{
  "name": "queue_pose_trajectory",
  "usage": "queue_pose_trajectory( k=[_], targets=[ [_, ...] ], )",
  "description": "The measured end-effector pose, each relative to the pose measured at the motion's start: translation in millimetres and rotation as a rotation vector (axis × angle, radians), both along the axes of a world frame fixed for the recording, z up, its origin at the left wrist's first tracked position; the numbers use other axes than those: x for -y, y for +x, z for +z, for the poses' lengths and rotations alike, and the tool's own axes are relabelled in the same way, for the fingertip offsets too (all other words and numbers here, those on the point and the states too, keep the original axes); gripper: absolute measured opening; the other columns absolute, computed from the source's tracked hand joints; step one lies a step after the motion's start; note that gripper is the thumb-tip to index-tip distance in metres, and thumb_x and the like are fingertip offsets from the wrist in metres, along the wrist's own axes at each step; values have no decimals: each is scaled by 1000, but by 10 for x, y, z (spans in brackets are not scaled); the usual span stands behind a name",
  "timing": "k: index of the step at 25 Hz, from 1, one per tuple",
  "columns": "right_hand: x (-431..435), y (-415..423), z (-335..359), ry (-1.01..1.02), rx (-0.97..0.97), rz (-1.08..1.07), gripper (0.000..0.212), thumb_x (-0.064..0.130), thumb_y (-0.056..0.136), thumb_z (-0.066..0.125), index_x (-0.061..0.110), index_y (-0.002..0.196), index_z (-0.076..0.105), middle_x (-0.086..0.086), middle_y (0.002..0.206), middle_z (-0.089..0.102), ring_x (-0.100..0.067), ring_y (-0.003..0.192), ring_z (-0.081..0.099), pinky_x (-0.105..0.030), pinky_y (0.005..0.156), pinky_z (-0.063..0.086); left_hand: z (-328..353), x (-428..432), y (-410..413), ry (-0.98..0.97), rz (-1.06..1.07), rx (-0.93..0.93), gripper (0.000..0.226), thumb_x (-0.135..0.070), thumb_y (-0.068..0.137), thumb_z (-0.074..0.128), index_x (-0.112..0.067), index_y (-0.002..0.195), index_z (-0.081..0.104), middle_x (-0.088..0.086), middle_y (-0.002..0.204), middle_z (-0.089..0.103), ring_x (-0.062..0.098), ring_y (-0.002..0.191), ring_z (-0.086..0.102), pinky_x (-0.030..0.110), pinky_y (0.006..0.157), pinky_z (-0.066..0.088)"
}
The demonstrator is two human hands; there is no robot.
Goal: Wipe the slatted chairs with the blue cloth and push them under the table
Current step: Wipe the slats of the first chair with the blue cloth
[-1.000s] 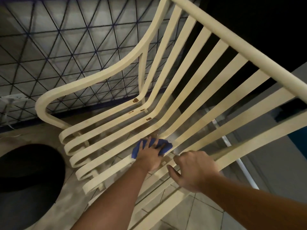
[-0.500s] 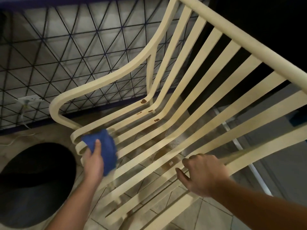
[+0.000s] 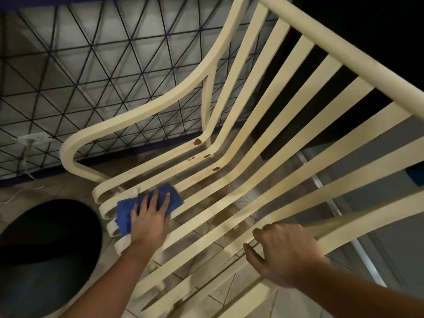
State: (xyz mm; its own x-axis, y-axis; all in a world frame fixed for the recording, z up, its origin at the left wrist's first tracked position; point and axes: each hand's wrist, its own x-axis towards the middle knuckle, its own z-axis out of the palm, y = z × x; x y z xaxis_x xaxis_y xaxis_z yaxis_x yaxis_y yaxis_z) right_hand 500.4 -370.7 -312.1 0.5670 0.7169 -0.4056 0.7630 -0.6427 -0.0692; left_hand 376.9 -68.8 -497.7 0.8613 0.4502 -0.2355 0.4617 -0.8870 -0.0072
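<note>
A cream slatted chair [image 3: 270,143] fills the view, seen from above, with rust spots near the bend where seat meets back. My left hand [image 3: 150,219] presses the blue cloth [image 3: 125,211] flat on the front ends of the seat slats, fingers spread over it. My right hand [image 3: 286,253] grips the chair's near armrest at the lower right, fingers curled around it.
A dark round object [image 3: 46,253] sits on the tiled floor at the lower left, close to the chair's front. Behind the chair runs a wall with a black triangular grid [image 3: 91,65]; a white socket [image 3: 34,137] with a cord hangs on it. A grey metal frame [image 3: 339,216] lies at right.
My left hand swept the cloth from the seat's middle out to the front left slat ends, then slid back a little along the slats. My right hand stayed on the armrest.
</note>
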Motion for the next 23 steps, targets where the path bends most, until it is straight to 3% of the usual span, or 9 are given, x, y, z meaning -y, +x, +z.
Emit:
queue_pose_trajectory(
  k=[7, 11, 13, 16, 20, 23],
  targets=[
    [1, 56, 20, 3, -59, 28, 63, 70, 96, 20, 22, 99, 60, 6, 74, 56, -11, 66, 56, -27, 69, 54, -114, 195, 714, -103, -60, -16, 68, -47, 101, 50, -31, 161, 24, 13, 160, 39, 38, 147, 35, 61, 119, 26],
    [-14, 75, 58, 4, -76, 44, 58, 67, 98, 23, 21, 94, 57, 3, 72, 55, -16, 64, 54, -26, 60, 41, -120, 424, 1150, -162, -52, -29, 65, -53, 105, 29, -38, 162, 1, 6, 169, 15, 35, 155, 12, 57, 125, 9],
    [-20, 76, 69, 0, -76, 44, 57, 66, 98, 23, 20, 95, 57, 2, 74, 55, -18, 66, 55, -28, 62, 43, -115, 518, 1321, -156, -50, -51, 65, -53, 106, 25, -39, 161, -6, 4, 171, 8, 36, 156, 5, 57, 125, 4],
    [-34, 51, 89, 12, -66, 28, 52, 64, 99, 24, 21, 91, 51, 2, 73, 52, -18, 66, 52, -27, 62, 41, -103, 568, 1388, -167, -35, -37, 63, -53, 106, 23, -39, 162, -4, 4, 171, 7, 36, 156, 3, 58, 125, 2],
    [-26, 6, 100, -25, -32, 12, 58, 65, 98, 22, 19, 91, 56, 2, 74, 56, -16, 67, 57, -32, 70, 54, -115, 547, 1250, -174, -56, -10, 63, -53, 106, 26, -41, 162, -1, 2, 172, 7, 34, 157, 5, 56, 125, 3],
    [-15, -9, 74, -40, -8, -3, 58, 64, 99, 22, 21, 91, 59, 4, 72, 56, -13, 64, 58, -32, 70, 57, -130, 448, 1027, -154, -65, -35, 65, -53, 106, 26, -41, 161, -6, 1, 172, -1, 30, 158, -3, 56, 126, -1]
  ],
)
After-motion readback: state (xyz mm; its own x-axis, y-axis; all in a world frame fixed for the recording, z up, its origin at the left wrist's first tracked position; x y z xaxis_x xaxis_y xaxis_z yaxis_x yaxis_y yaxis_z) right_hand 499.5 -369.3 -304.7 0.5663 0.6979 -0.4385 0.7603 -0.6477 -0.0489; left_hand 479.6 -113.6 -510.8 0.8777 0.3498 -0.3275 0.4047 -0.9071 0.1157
